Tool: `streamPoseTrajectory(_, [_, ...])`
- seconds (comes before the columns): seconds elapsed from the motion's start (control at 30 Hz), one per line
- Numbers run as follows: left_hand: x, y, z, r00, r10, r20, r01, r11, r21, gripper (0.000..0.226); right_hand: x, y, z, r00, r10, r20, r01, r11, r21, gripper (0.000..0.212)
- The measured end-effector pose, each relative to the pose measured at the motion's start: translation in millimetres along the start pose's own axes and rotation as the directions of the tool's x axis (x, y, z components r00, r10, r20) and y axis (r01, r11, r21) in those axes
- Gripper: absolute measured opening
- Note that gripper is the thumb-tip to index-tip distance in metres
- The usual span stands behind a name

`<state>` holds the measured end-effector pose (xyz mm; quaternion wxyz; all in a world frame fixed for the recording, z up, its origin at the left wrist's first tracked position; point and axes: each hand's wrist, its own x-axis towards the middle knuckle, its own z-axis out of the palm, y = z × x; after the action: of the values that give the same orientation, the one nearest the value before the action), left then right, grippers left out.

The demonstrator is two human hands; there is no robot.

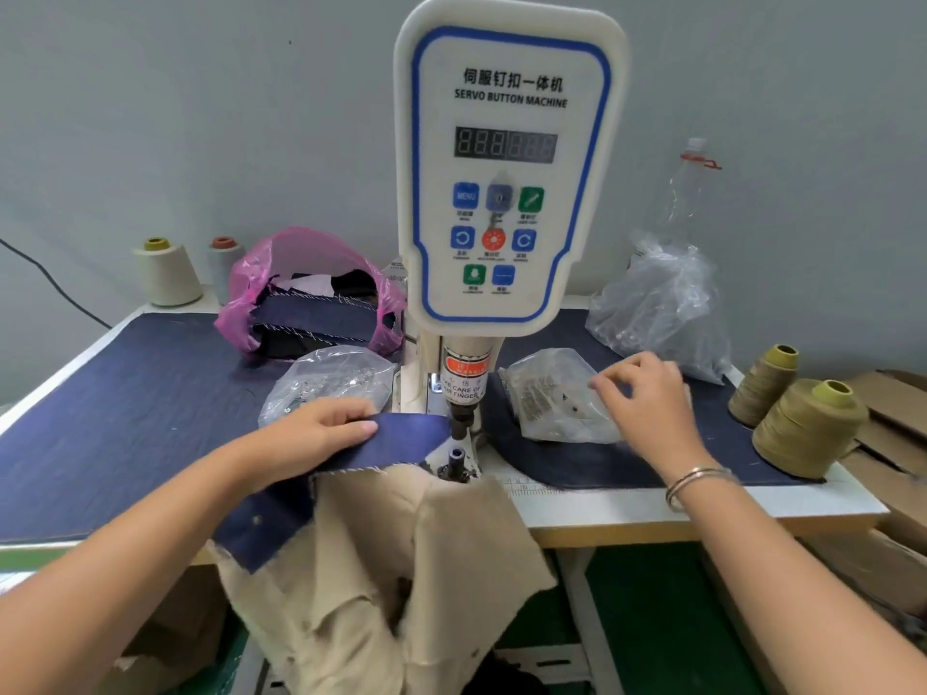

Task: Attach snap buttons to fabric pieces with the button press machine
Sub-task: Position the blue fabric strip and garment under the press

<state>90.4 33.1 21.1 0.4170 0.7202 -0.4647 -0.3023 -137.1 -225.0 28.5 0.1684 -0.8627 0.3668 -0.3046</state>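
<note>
The white servo button machine (506,158) stands at the table's middle, its press head (460,418) above the lower die (455,456). My left hand (321,433) lies flat on a navy and beige fabric piece (401,436), pinning its navy edge just left of the die. One snap shows on the navy strip (257,520). My right hand (647,398) hovers over a clear bag of snap parts (552,398) right of the machine, fingers curled at the bag's top; whether they pinch anything is not clear.
A second clear bag of snaps (331,378) lies left of the machine, a pink bag of navy fabric (311,298) behind it. Another clear bag (662,313) and a bottle (687,188) sit back right. Thread cones (807,428) stand right; two more (168,273) back left.
</note>
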Motion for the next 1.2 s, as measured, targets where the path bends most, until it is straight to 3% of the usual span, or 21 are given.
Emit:
streamPoseTrajectory(0.07, [9.4, -19.0, -9.1, 1.000, -0.013, -0.026, 0.020, 0.954, 0.298, 0.022, 13.0, 13.5, 5.3, 0.989, -0.039, 0.146, 0.089, 0.929, -0.359, 0.016])
streamPoseTrajectory(0.13, [15.4, -38.0, -4.6, 0.998, -0.030, -0.059, 0.055, 0.868, 0.494, 0.024, 17.8, 17.4, 16.1, 0.955, -0.132, 0.264, 0.256, 0.815, -0.519, 0.016])
streamPoseTrajectory(0.23, [17.0, -55.5, 10.0, 0.997, -0.014, -0.069, 0.054, 0.787, 0.614, 0.031, 23.9, 15.5, 28.5, 0.917, -0.203, 0.344, 0.383, 0.689, -0.615, 0.018])
streamPoseTrajectory(0.4, [15.7, -62.3, 25.5, 0.981, 0.128, -0.147, 0.034, 0.630, 0.776, 0.020, 31.1, 13.5, 38.5, 0.911, -0.227, 0.345, 0.413, 0.549, -0.727, 0.021])
streamPoseTrajectory(0.53, [12.7, -64.6, 40.8, 0.958, 0.187, -0.218, 0.089, 0.529, 0.844, 0.011, 31.5, 14.6, 45.7, 0.918, -0.226, 0.325, 0.395, 0.474, -0.787, 0.018])
streamPoseTrajectory(0.87, [8.7, -69.3, 44.5, 0.923, 0.244, -0.297, 0.106, 0.581, 0.807, 0.014, 42.6, 5.7, 52.5, 0.895, -0.166, 0.414, 0.445, 0.377, -0.812, 0.025])
streamPoseTrajectory(1.03, [7.9, -68.1, 44.2, 0.919, 0.265, -0.292, 0.085, 0.591, 0.802, 0.013, 48.9, 0.8, 50.3, 0.872, -0.163, 0.462, 0.487, 0.387, -0.783, 0.023])
streamPoseTrajectory(1.2, [9.8, -71.1, 44.0, 0.924, 0.251, -0.288, 0.096, 0.579, 0.810, 0.014, 50.5, 10.8, 54.1, 0.905, -0.126, 0.407, 0.374, 0.692, -0.617, 0.020])
